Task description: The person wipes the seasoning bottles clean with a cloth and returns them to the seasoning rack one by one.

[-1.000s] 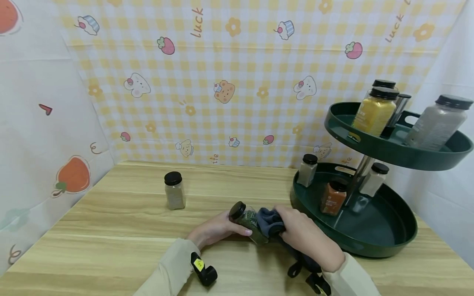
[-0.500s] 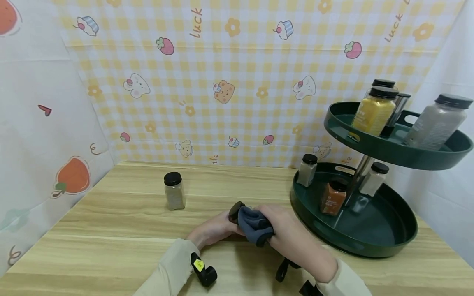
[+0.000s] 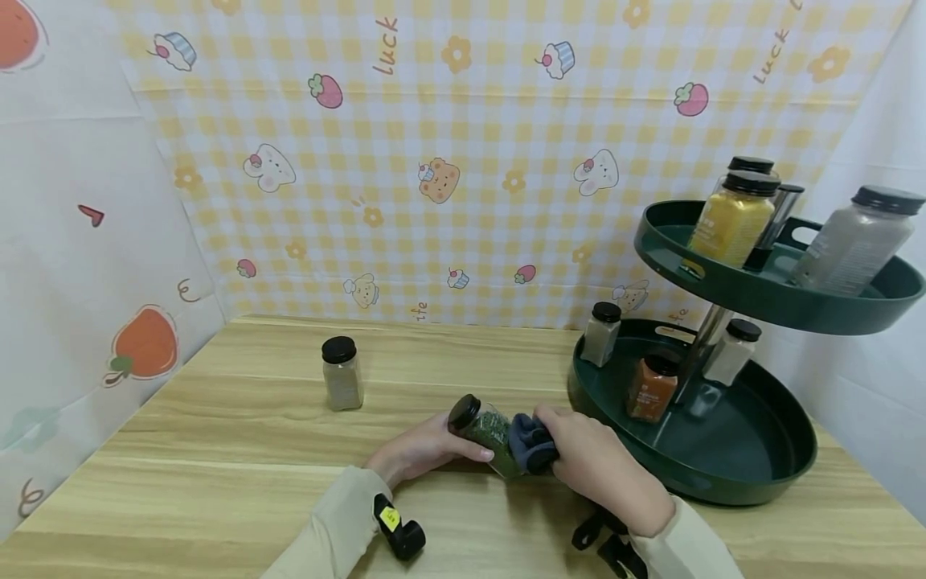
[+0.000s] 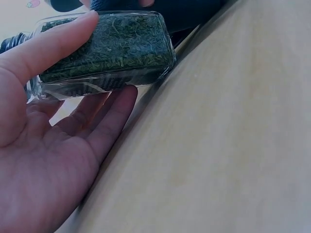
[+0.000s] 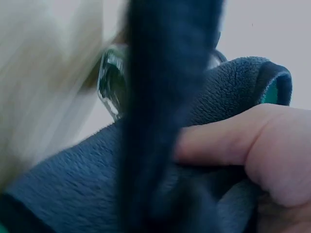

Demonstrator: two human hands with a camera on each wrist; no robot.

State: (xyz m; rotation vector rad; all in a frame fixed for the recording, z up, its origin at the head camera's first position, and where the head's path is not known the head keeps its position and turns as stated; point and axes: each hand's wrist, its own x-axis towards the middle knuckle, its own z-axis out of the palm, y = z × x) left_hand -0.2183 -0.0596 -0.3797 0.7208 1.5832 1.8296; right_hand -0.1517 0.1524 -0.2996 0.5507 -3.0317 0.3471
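While the worktop (image 3: 181,498) carries a green two-level rack (image 3: 781,305) at its right side, both hands are occupied. The right hand (image 3: 596,458) grips a bunched dark cloth (image 3: 531,442), which should be soft and fold easily. The left hand (image 3: 423,450) holds a tilted herb jar (image 3: 492,438) low over the worktop, its base end against the cloth. Such a clear, smooth jar is probably stiff, slightly slippery and, if glass, breakable; just below the black lid (image 3: 465,411) seems a good hold.
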